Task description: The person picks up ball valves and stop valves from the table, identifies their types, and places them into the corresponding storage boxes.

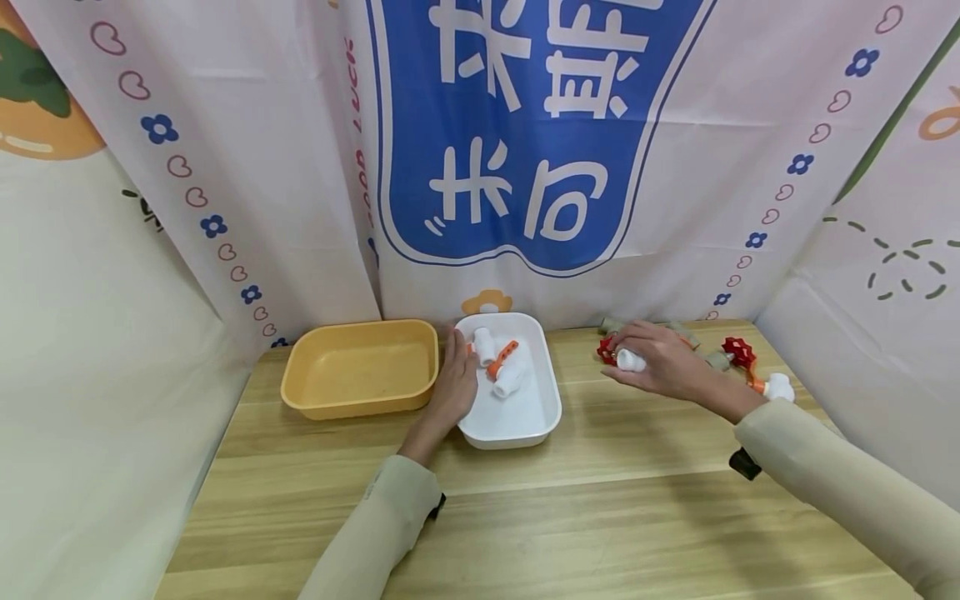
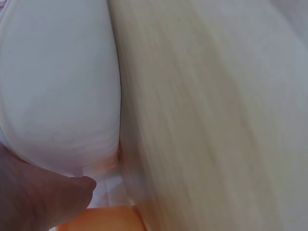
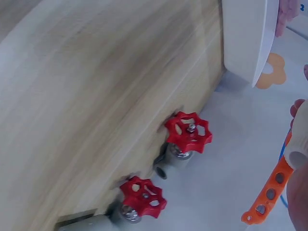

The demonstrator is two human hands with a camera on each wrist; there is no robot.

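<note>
My right hand [image 1: 660,358] grips a white plastic ball valve [image 1: 630,360] above the right part of the table. In the right wrist view its round open end and perforated orange lever [image 3: 269,193] stick out past the fingers. My left hand [image 1: 454,385] rests along the left side of the white tray [image 1: 538,412], touching it, with the thumb at the outer wall in the left wrist view. Inside the tray lie white valves [image 1: 484,347] with orange levers. Close by the right hand are grey valves with red handwheels [image 3: 187,133].
A yellow tray [image 1: 360,408] stands left of the white one. At the right back, near the fabric backdrop [image 1: 705,208], lie a red handwheel valve [image 1: 738,352] and a white valve with an orange lever [image 1: 780,387]. Wooden tabletop [image 1: 525,525] stretches out in front.
</note>
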